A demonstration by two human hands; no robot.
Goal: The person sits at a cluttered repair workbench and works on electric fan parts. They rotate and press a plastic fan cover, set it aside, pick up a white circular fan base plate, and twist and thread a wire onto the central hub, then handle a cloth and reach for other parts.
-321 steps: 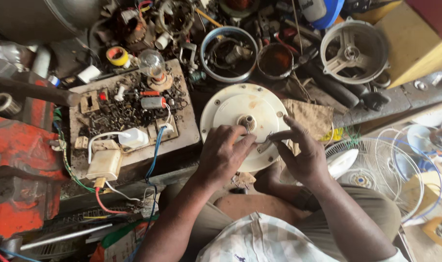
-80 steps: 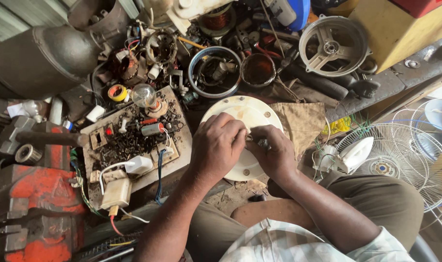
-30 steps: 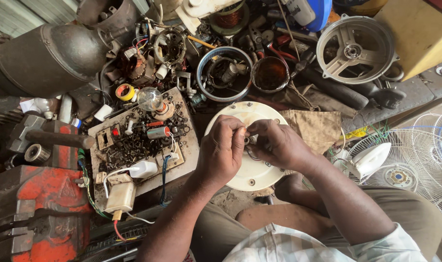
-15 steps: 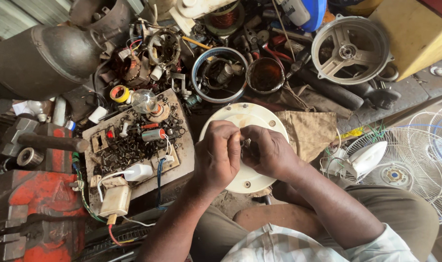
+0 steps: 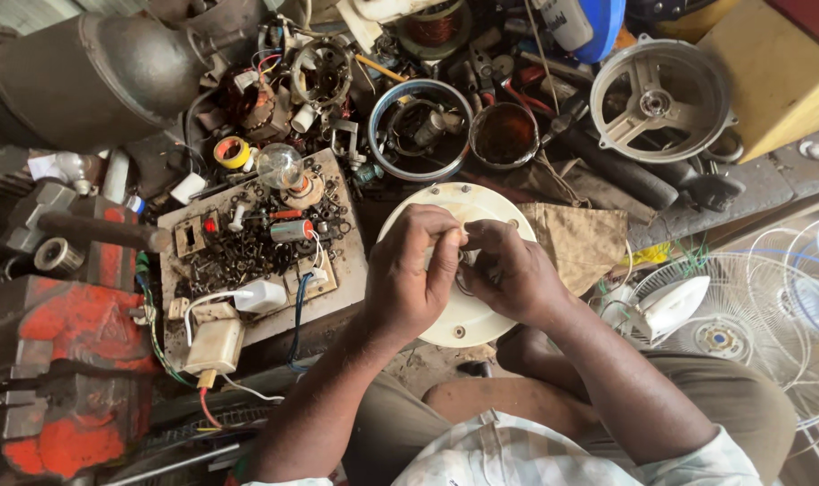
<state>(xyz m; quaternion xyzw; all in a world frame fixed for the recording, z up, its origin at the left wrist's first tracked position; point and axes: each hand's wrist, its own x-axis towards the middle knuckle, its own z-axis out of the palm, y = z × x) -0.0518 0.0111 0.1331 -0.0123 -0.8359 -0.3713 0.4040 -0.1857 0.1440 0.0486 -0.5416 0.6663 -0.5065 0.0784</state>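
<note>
A cream round motor cover [image 5: 470, 317] lies flat in front of me on the cluttered bench. Both my hands meet over its centre. My left hand [image 5: 411, 281] has its fingers curled and pinched at the hub. My right hand [image 5: 508, 268] presses in from the right, fingertips touching the same small metal part at the middle, which is mostly hidden by the fingers. A tan cloth [image 5: 582, 241] lies just right of the cover.
A wooden test board [image 5: 256, 252] with a bulb, sockets and wires sits to the left. A red vise [image 5: 58, 378] is at far left. Behind are a metal ring [image 5: 420, 128], a rusty cup [image 5: 504, 135] and a grey motor housing [image 5: 661, 99]. A white fan guard [image 5: 742, 315] lies right.
Over ten seconds my hands closed in from the cover's edge to its centre and stay pinched there. In the last second only the camera shifted slightly.
</note>
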